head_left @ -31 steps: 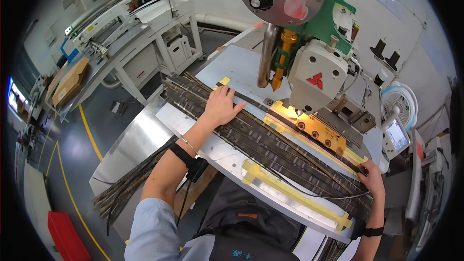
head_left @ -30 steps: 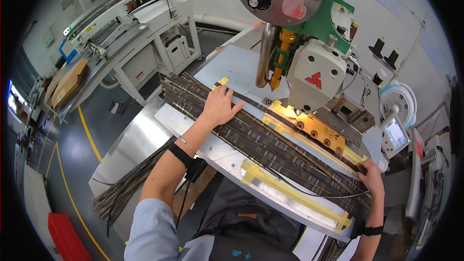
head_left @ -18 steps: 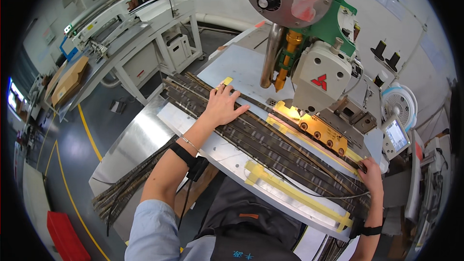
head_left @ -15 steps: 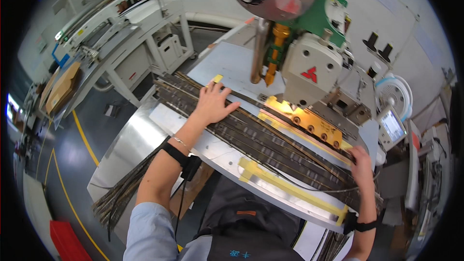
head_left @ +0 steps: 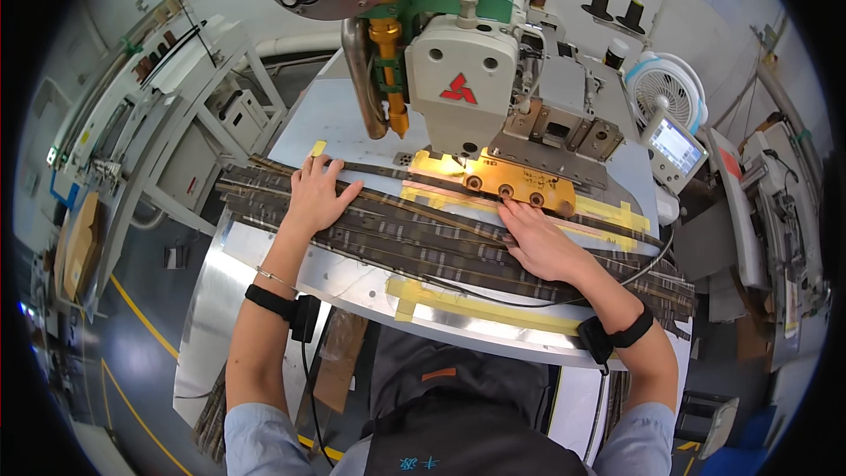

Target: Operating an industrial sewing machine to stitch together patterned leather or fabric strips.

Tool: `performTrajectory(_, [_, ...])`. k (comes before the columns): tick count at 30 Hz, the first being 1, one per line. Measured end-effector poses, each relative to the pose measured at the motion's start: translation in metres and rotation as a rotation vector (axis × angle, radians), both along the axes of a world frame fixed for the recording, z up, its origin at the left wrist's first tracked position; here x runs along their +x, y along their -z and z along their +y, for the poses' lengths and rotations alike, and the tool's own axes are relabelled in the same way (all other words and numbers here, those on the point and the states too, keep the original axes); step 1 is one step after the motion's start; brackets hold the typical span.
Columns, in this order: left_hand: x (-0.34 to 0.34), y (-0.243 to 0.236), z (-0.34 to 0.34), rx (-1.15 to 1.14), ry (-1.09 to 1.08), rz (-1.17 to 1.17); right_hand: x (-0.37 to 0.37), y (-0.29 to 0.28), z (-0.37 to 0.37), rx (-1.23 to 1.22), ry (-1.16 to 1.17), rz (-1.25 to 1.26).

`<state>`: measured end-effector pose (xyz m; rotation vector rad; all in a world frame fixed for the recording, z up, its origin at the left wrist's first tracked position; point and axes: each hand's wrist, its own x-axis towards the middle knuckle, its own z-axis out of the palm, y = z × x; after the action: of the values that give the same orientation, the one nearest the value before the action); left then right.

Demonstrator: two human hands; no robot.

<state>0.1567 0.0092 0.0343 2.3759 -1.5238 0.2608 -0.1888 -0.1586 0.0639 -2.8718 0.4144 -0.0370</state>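
While your forearms slant inward from the lower corners, your left hand [head_left: 317,194] lies palm down, fingers spread and unclenched, its fingertips at a narrow dark strip [head_left: 388,174] beside a small yellow tab [head_left: 318,149]. Your right hand [head_left: 542,242] rests flat too, fingers extended to the front edge of the gold guide [head_left: 538,183], clasping nothing visible. That strip runs along the guide, below the machine head [head_left: 463,79]; patterned bands [head_left: 423,234] lie under both hands across the counter [head_left: 328,113]. A white fan [head_left: 665,92] stands behind a lit screen [head_left: 677,148], right.
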Motion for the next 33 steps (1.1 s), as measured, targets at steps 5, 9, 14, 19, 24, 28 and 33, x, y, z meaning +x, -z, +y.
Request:
performTrajectory(5, [-0.02,-0.009,-0.007,0.133,0.021,-0.105,-0.001,0.001,-0.001,-0.007,0.018,0.03])
performTrajectory(9, [-0.081,-0.02,-0.032,0.12,0.459,-0.07,-0.005,0.006,-0.002,-0.028,0.028,0.033])
performTrajectory(14, [-0.121,-0.011,-0.049,0.042,0.577,-0.095,-0.01,0.0,-0.002,-0.011,0.035,-0.012])
performTrajectory(19, [-0.124,-0.007,-0.049,0.054,0.557,-0.135,-0.048,-0.02,-0.005,0.06,0.26,0.117])
performTrajectory(24, [-0.128,-0.018,-0.047,0.153,0.522,-0.099,-0.116,-0.016,-0.025,-0.052,0.421,0.102])
performTrajectory(28, [-0.132,-0.016,-0.047,0.143,0.528,-0.098,-0.133,-0.015,-0.025,-0.097,0.433,0.062])
performTrajectory(33, [-0.136,-0.013,-0.044,0.122,0.523,-0.14,-0.131,-0.028,-0.022,-0.053,0.492,0.005])
